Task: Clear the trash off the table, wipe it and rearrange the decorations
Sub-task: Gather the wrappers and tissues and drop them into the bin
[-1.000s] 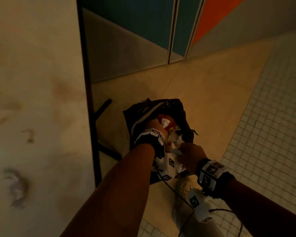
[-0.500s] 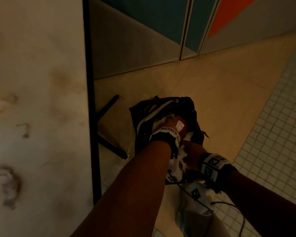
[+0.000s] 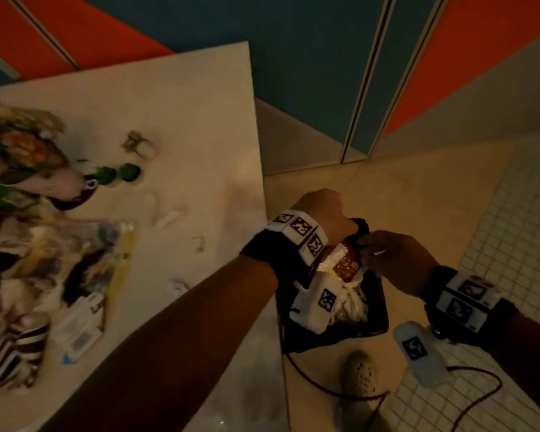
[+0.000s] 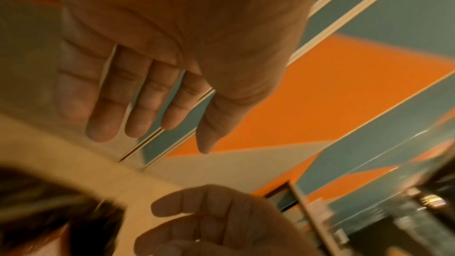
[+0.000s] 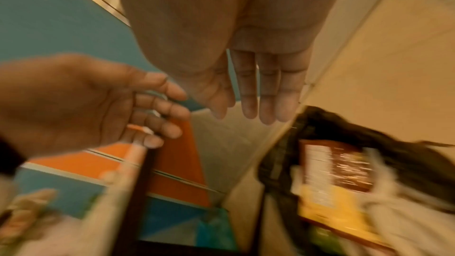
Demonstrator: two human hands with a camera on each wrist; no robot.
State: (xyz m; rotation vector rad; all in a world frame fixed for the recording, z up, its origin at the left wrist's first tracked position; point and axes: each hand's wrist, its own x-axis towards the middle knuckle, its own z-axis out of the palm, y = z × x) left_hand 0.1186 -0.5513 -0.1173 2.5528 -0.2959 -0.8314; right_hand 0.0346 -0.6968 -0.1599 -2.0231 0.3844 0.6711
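A black trash bag [image 3: 378, 310] stands open on the floor beside the table [image 3: 184, 120]. Inside it lie a red-brown snack wrapper [image 3: 346, 264] and crumpled white paper [image 3: 351, 302]; the right wrist view shows the wrapper [image 5: 344, 168] blurred. My left hand [image 3: 321, 207] hovers over the bag's far left rim. In the left wrist view the left hand [image 4: 138, 127] has straight fingers and holds nothing. My right hand [image 3: 396, 260] hangs over the bag's right side. The right wrist view shows the right hand [image 5: 246, 112] flat and empty.
Packets and wrappers [image 3: 60, 275] are heaped at the table's left. Behind them stand flowers [image 3: 13, 145] and small green ornaments [image 3: 119, 173]. A paper scrap [image 3: 176, 286] lies near the table edge. My shoe [image 3: 360, 374] is below the bag, and white floor tiles [image 3: 512, 213] lie to the right.
Both hands have lifted out of the bag, where they were down among the trash, and now hang empty above it. The head view has swung up and left, bringing the tabletop into sight.
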